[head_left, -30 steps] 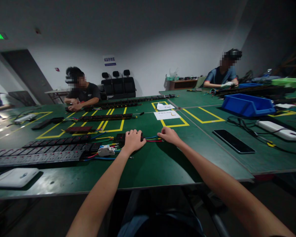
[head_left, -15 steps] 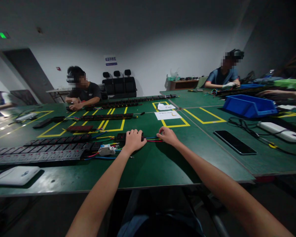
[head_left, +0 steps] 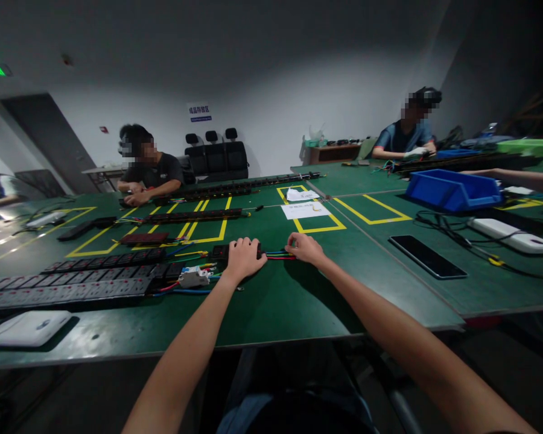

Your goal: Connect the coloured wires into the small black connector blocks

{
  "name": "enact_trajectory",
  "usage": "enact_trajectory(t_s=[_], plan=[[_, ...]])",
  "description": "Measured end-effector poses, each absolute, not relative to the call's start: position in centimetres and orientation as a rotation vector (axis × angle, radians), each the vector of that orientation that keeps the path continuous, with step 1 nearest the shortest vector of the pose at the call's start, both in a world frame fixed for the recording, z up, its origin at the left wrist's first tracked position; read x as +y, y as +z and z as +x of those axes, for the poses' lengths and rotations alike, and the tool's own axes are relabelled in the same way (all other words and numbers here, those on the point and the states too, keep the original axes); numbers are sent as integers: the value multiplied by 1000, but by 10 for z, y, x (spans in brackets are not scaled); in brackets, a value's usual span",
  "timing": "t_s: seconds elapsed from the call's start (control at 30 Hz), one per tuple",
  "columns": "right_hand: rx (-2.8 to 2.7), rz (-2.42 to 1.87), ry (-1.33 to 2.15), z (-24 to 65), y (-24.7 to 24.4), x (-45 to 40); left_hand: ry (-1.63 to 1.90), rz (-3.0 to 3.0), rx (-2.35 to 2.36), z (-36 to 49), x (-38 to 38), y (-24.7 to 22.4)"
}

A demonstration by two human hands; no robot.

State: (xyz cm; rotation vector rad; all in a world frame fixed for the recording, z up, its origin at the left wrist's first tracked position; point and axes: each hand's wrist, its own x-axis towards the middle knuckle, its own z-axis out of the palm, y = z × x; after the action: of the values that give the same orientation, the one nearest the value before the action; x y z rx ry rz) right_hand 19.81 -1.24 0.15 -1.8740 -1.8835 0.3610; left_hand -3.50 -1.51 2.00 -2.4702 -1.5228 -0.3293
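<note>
My left hand (head_left: 243,259) is wrapped over the right end of a small black block (head_left: 219,252) on the green table. Red, green and blue wires (head_left: 278,255) run from that block to the right. At their far end my right hand (head_left: 304,247) pinches the wires between thumb and fingers. Left of my left hand lie long black socket strips (head_left: 72,286) with red marks, and a white breaker (head_left: 194,276) with coloured wires sits at their right end.
A white device (head_left: 27,328) is at the front left. To the right are a phone (head_left: 428,257), a blue bin (head_left: 450,190), cables and another white device (head_left: 511,235). Papers (head_left: 304,210) lie beyond my hands. Several people work around the table.
The view has shifted slightly. Both hands stay at the block and wires, with almost no movement. At the far right, a person's arm has moved a little.
</note>
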Motion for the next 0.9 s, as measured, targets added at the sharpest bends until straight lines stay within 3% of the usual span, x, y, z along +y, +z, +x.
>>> enact_trajectory(t_s=[0.9], plan=[[-2023,-2099,119,209,11,-22,-341,-2476,-1518,-36,-14,18]])
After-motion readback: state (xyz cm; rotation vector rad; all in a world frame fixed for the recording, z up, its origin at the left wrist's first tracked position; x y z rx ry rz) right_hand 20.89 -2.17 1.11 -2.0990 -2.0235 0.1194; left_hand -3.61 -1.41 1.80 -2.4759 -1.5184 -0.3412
